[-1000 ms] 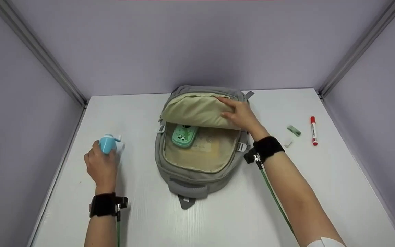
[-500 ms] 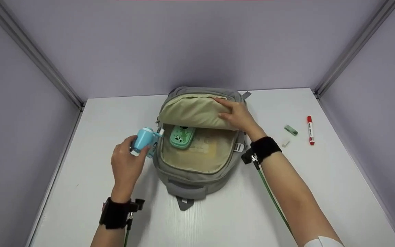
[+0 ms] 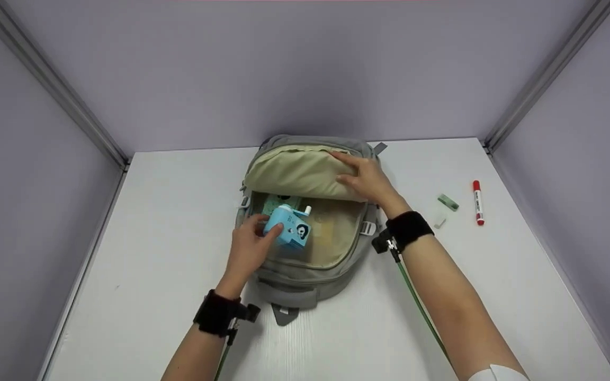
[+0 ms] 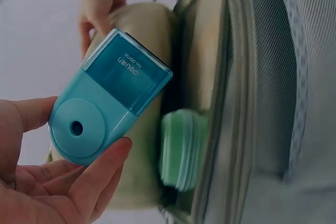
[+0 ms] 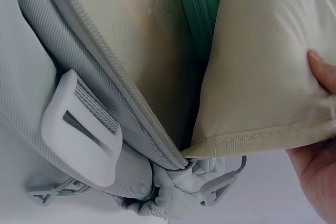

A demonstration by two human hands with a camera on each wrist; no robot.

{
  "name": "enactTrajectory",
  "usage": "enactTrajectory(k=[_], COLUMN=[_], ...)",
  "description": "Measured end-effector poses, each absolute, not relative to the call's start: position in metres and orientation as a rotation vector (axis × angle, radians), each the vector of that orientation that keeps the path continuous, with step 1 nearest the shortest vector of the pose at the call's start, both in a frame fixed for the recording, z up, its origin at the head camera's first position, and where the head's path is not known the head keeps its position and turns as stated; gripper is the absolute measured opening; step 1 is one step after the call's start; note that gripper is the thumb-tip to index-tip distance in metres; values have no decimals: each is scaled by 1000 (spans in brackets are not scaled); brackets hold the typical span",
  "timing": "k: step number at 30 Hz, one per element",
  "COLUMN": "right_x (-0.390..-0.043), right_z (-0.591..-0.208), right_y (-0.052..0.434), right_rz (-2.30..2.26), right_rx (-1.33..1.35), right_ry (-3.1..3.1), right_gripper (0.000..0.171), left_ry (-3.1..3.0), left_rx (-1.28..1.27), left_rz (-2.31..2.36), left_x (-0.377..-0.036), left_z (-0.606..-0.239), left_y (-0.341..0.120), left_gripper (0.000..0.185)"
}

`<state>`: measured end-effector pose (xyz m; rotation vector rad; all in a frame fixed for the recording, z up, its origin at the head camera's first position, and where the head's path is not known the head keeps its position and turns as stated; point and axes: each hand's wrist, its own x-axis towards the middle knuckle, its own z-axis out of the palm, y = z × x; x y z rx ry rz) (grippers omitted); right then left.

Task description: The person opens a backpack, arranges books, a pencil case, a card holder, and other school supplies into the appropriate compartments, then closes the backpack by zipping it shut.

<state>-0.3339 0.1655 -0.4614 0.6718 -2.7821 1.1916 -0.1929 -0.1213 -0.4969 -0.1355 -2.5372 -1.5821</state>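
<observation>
A grey backpack [image 3: 284,283] lies unzipped on the white table, its beige-lined flap [image 3: 297,172] folded back. My right hand [image 3: 366,177] grips that flap [image 5: 262,77] and holds it up. My left hand [image 3: 252,241] holds a light blue pencil sharpener [image 3: 289,227] over the bag's mouth. In the left wrist view the thumb and fingers [image 4: 100,174] pinch the sharpener [image 4: 107,111]. A mint green case [image 4: 184,148] lies inside the bag, partly hidden by the sharpener in the head view.
Right of the bag lie a red marker [image 3: 477,202], a small green eraser [image 3: 447,202] and a small white piece [image 3: 439,223]. Purple walls with metal rails enclose the table [image 3: 151,211] on three sides.
My left hand has carried the blue sharpener from the table's left side rightwards to above the bag's opening. The right hand has stayed on the flap.
</observation>
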Motion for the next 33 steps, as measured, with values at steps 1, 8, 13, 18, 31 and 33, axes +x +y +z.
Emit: enactTrajectory(k=[1, 8, 13, 18, 31, 33], right_x=[-334, -335, -335, -336, -335, -335], right_z=[-462, -461, -460, -461, -460, -460], right_y=[166, 166, 168, 168, 167, 167], right_rz=[1191, 1193, 1171, 1166, 1195, 1207], right_rx=[674, 685, 682, 691, 689, 681], right_ry=[-2776, -2751, -2749, -2731, -2744, -2747], right_gripper=[58, 58, 58, 58, 59, 59], left_ry=[-2561, -2749, -2788, -2704, -2600, -2550], left_rx=[-147, -109, -105, -220, -466, -587], left_rz=[-1592, -1522, -1413, -1073, -385, -384], left_x=[-195, -212, -221, -231, -212, -201], left_z=[-498, -512, -518, -524, -523, -521], left_y=[-117, -89, -70, -54, -46, -43], left_gripper=[44, 48, 44, 35, 9, 9])
